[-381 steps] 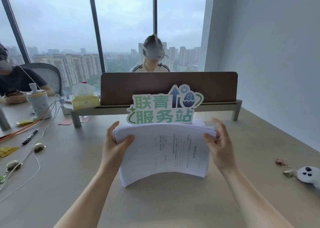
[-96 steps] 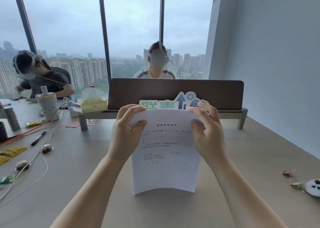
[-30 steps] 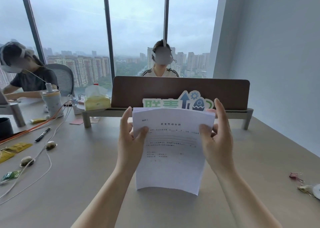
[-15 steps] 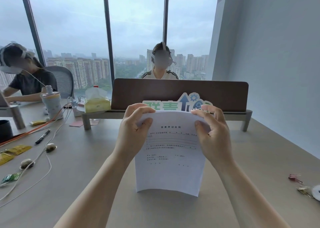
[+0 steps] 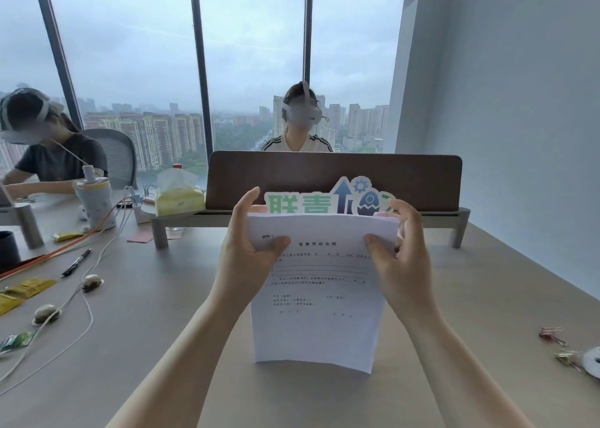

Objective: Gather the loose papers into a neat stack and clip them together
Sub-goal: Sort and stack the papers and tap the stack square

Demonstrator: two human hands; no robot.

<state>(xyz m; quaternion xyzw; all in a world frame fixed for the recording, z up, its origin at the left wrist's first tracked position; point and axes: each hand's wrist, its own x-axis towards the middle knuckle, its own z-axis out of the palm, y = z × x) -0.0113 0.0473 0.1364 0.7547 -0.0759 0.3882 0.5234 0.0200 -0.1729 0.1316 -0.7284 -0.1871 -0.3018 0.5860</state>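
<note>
Head view: both hands on one paper stack, upright over the counter.
Left grip: left hand (image 5: 242, 259) holds the stack's left edge near the top, thumb across the front sheet, fingers behind.
Right grip: right hand (image 5: 401, 262) holds the right edge near the top, thumb on the front, fingers curled behind.
Paper stack (image 5: 319, 297): printed side faces the camera, bottom edge on or just above the counter, cannot tell which; top edges look roughly even.
Counter (image 5: 162, 330): grey-brown, stack about mid-width.
Binder clips (image 5: 552, 335): loose, far right of the counter, well apart from the stack, beside a white round object (image 5: 592, 361).
Behind stack: green-lettered sign (image 5: 328, 198) against a brown divider panel (image 5: 334, 177).
Left side: black pen (image 5: 77, 262), white cables (image 5: 81, 297), tissue pack (image 5: 178, 194).
</note>
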